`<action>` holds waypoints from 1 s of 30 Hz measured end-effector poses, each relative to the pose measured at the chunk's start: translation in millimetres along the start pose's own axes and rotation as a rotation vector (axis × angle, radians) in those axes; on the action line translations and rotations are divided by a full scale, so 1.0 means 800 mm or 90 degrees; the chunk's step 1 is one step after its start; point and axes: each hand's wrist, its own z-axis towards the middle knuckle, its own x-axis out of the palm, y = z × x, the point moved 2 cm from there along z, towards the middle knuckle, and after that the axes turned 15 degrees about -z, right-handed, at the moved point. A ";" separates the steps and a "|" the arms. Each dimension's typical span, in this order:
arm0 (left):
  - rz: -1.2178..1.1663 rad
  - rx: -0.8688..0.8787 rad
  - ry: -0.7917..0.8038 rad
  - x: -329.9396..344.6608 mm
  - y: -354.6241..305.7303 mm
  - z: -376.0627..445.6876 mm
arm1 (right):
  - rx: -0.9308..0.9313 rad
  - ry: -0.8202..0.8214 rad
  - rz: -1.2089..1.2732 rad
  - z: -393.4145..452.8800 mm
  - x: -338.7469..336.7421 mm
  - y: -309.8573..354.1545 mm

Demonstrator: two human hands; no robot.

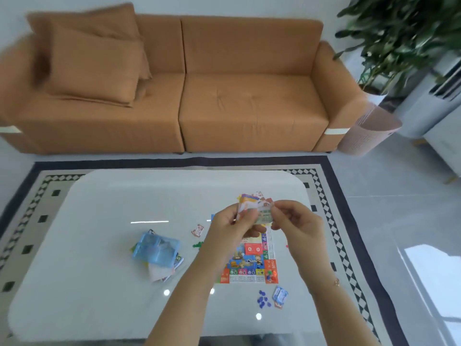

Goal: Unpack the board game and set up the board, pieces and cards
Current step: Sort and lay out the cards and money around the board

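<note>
Above the colourful game board (252,260), both hands meet over a small stack of cards (254,208). My left hand (229,226) grips the stack from the left. My right hand (294,218) pinches one greenish card (264,216) at the stack's front. The board lies flat on the white table (99,245), partly hidden by my forearms. Red and blue pawns (271,275) stand on its near right corner. Blue tokens (263,299) and a blue card pack (280,295) lie in front of the board. Green tokens (198,245) and a pink card (197,230) lie to its left.
A clear blue plastic case (157,248) rests on loose papers left of the board. An orange sofa (174,83) with cushions stands beyond the table, on a patterned rug (331,196). A potted plant (404,33) and a white cabinet (441,113) are at the far right.
</note>
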 end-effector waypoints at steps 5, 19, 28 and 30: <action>-0.004 0.035 -0.021 -0.033 -0.042 -0.027 | -0.052 0.035 -0.016 -0.011 0.034 0.046; 0.129 0.089 0.060 -0.058 -0.078 -0.032 | -0.069 -0.066 -0.072 0.015 0.025 0.081; 0.189 0.056 0.112 -0.036 -0.061 -0.009 | -0.091 0.043 -0.048 0.015 0.018 0.073; 0.179 0.052 0.111 -0.033 -0.057 -0.007 | -0.079 0.090 -0.052 0.017 0.017 0.067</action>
